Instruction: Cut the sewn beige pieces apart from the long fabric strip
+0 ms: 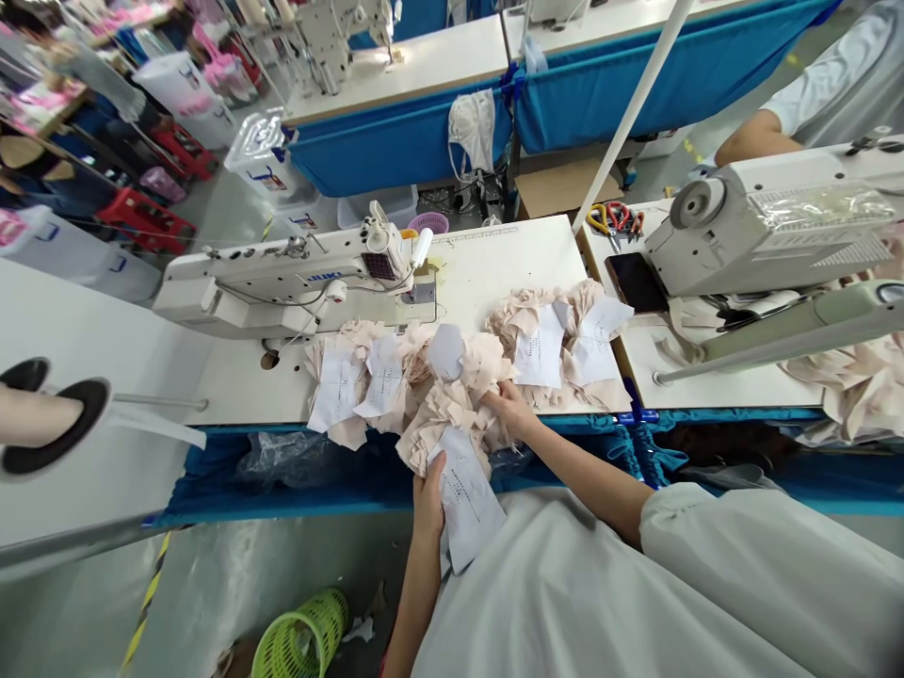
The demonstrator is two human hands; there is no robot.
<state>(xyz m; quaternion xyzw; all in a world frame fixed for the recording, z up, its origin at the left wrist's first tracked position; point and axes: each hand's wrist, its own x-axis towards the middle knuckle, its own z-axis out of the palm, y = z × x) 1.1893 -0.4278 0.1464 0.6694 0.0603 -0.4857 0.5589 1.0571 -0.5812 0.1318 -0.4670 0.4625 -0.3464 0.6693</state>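
Observation:
My left hand is closed on a bundle of beige fabric pieces at the table's front edge. A printed paper slip hangs from that bundle, beside my left fingers. My right hand pinches the edge of a second beige fabric bundle, just behind the first. A blank paper piece lies on the cloth there. More tagged bundles rest on both sides: one pair at left with paper slips, another at right with a paper slip. My fingertips are partly hidden by cloth.
A white sewing machine stands behind the left bundles. To the right are a dark phone, scissors and another machine. A pale pole rises behind the table. A green basket sits on the floor.

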